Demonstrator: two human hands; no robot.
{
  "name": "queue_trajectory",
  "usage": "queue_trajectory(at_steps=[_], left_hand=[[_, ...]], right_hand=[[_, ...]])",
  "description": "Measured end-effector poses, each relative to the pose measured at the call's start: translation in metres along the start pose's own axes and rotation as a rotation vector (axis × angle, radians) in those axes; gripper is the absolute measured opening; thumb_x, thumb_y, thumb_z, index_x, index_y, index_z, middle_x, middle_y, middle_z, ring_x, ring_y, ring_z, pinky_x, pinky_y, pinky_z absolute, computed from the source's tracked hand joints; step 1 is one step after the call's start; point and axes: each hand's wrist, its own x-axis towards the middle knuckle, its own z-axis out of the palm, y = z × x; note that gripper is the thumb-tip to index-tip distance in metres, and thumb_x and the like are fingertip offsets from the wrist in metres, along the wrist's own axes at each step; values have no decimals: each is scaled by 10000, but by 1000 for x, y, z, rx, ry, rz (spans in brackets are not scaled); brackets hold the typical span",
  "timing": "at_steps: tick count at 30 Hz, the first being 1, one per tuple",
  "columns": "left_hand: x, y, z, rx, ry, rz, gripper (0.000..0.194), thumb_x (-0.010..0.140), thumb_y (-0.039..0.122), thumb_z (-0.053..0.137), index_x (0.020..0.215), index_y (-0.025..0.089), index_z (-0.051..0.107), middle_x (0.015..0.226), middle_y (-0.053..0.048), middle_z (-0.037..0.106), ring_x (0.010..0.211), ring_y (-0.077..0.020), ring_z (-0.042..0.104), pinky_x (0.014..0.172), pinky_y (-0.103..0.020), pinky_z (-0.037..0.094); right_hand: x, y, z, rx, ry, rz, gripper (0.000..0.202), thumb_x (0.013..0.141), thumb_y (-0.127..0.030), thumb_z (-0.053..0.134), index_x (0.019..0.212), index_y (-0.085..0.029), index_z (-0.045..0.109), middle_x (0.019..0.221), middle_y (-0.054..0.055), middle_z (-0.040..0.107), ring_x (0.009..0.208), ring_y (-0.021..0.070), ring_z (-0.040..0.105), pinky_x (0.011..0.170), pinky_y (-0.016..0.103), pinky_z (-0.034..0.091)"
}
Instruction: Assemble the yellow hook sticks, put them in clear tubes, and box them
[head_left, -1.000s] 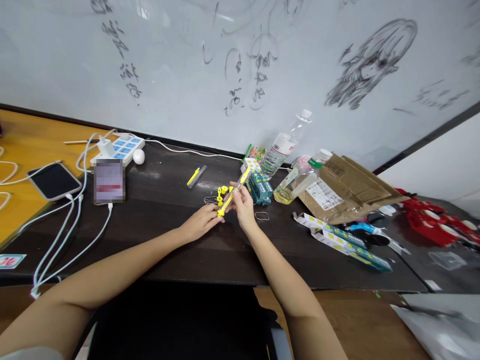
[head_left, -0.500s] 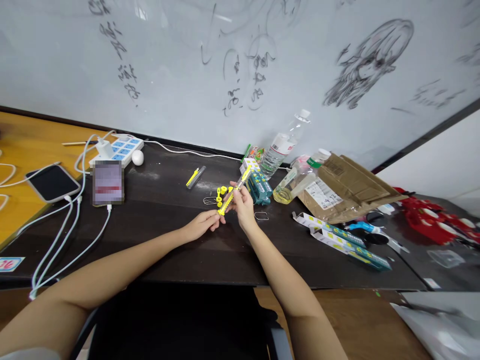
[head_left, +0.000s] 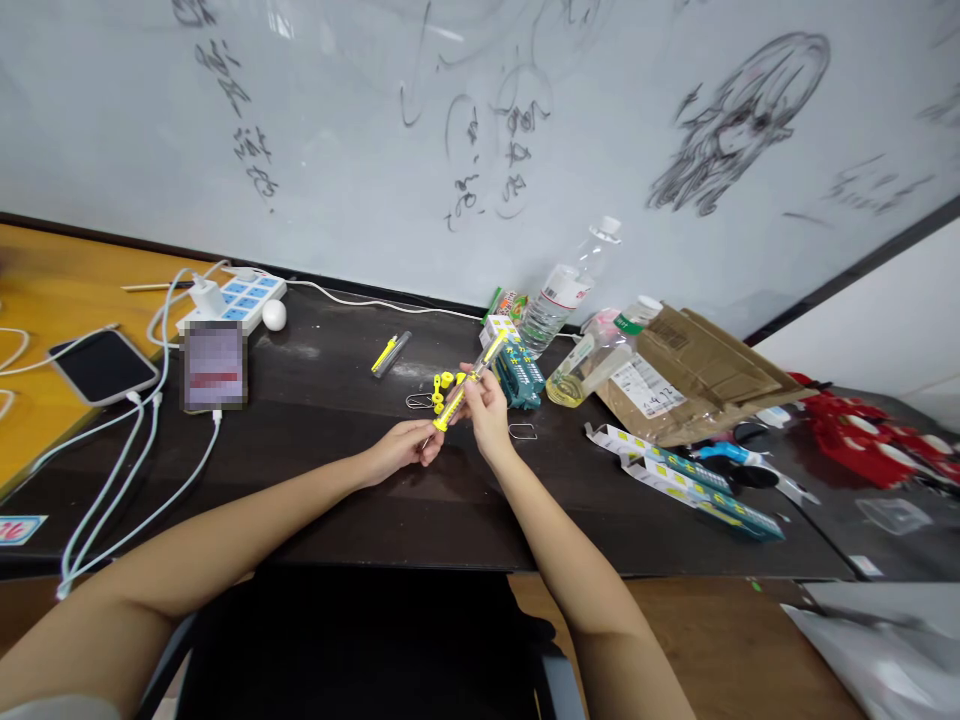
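My right hand [head_left: 486, 402] is closed around a clear tube with yellow parts [head_left: 454, 404], which slants up to the right over the table. Its yellow flanged end points down toward my left hand [head_left: 405, 448]. The left fingers are pinched together just below that end, with a thin wire-like piece [head_left: 427, 440] showing at their tips; its full shape is hidden. Beyond the hands lie small yellow plastic pieces [head_left: 438, 393] and a bent wire clip [head_left: 418, 401]. Another wire clip [head_left: 523, 432] rests right of my right wrist.
A clear tube and yellow piece [head_left: 392, 354] lie farther back. Behind my right hand are a green box [head_left: 517, 372] and two bottles [head_left: 559, 300]. Flattened boxes [head_left: 686, 480], a cardboard parcel [head_left: 675, 370] and scissors [head_left: 739, 458] lie right; phones and cables [head_left: 142, 470] left.
My left hand has drawn slightly down and left, away from the tube's yellow end, and a thin wire-like piece now shows at its fingertips. My right hand holds the tube nearly still.
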Motion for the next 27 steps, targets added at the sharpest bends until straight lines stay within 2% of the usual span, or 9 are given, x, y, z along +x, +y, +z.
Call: queue_trajectory(at_steps=[4, 10, 15, 19, 23, 27], left_hand=[[-2, 2, 2, -67, -29, -59, 304, 808, 433, 561, 734, 144, 506, 560, 30, 417, 539, -96, 406, 560, -243, 324], [-2, 2, 2, -64, -18, -43, 371, 791, 488, 615, 730, 146, 485, 581, 35, 412, 547, -84, 398, 551, -238, 317], [-4, 1, 2, -71, 9, -47, 389, 759, 495, 651, 721, 144, 489, 578, 40, 411, 544, -75, 399, 553, -230, 328], [-3, -3, -1, -32, 55, -9, 408, 752, 524, 637, 703, 148, 484, 570, 38, 424, 530, -75, 410, 538, -227, 345], [2, -4, -7, 213, 80, 43, 437, 799, 586, 521, 709, 160, 480, 583, 18, 468, 519, -95, 435, 516, -243, 364], [4, 1, -17, 647, 223, 218, 392, 895, 525, 373, 717, 185, 452, 603, 22, 458, 569, -116, 449, 583, -261, 380]], right_hand=[[0, 1, 0, 1, -20, 7, 436, 786, -479, 622, 1123, -222, 517, 684, -20, 650, 477, 93, 562, 367, 177, 422], [-1, 1, 2, 8, -13, 11, 429, 788, -483, 618, 1105, -219, 500, 681, -18, 645, 507, 111, 588, 367, 184, 429], [-2, 9, 5, -16, 20, 14, 394, 793, -492, 606, 1054, -224, 484, 676, -24, 634, 542, 129, 612, 429, 220, 489], [-5, 14, 9, -17, 57, -6, 358, 801, -490, 597, 1010, -227, 473, 657, -37, 617, 519, 124, 605, 425, 220, 490], [-6, 12, 11, 9, 56, -26, 352, 800, -477, 602, 1011, -230, 467, 668, -38, 620, 540, 121, 618, 436, 211, 505], [-4, 13, 11, 34, 71, -51, 336, 777, -432, 644, 975, -236, 456, 729, -31, 642, 613, 125, 650, 458, 203, 524]])
